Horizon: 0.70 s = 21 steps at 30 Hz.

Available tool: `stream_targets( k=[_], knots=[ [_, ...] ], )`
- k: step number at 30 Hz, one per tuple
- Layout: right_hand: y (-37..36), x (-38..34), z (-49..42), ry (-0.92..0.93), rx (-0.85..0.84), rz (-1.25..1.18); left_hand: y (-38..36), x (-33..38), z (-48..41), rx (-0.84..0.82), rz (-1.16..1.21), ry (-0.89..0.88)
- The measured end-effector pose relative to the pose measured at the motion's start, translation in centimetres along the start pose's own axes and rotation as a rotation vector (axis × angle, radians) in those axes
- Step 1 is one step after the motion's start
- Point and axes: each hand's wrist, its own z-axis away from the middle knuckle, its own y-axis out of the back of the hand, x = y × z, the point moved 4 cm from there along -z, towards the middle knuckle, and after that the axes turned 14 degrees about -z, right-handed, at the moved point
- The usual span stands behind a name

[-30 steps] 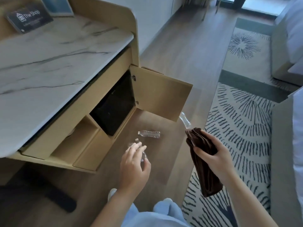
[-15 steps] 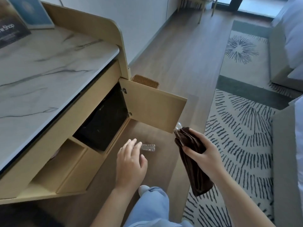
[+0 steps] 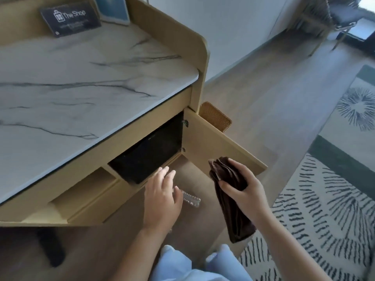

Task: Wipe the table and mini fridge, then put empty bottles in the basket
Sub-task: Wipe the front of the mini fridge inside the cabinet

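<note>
The marble table top [image 3: 81,84] fills the upper left. Below it the black mini fridge [image 3: 148,155] sits in its wooden cabinet, whose door [image 3: 219,147] stands open. A clear empty bottle [image 3: 191,200] lies on the wood floor, partly hidden by my left hand [image 3: 161,201], which hovers above it with straight fingers. My right hand [image 3: 243,189] grips a folded dark brown cloth [image 3: 233,201] that hangs down. A woven basket [image 3: 216,116] peeks out behind the open door. Any other bottle is hidden.
A dark sign [image 3: 70,18] and a blue card [image 3: 112,9] stand at the back of the table. A patterned rug [image 3: 324,209] covers the floor at right. A chair [image 3: 332,15] stands at the far top right. My light trousers [image 3: 198,266] show at the bottom.
The view has swung and risen, showing more of the table. My left hand has moved forward over the bottle. The second bottle near the cloth has dropped out of sight.
</note>
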Motion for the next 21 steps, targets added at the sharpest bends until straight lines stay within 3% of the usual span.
stream_targets(
  k=[4,13,21],
  knots=[
    [-2.5,0.1,-5.0,0.057,-0.138,-0.011,-0.7,-1.0,-0.2,0.038,-0.046,0.169],
    [-8.4,1.7,-15.0,0.074,-0.684,0.052,-2.9,-0.6,-1.1,0.169,-0.152,0.681],
    [-14.3,9.7,-20.1,0.098,-0.719,0.103,-10.0,-5.6,-2.9,0.182,-0.184,0.785]
  ],
)
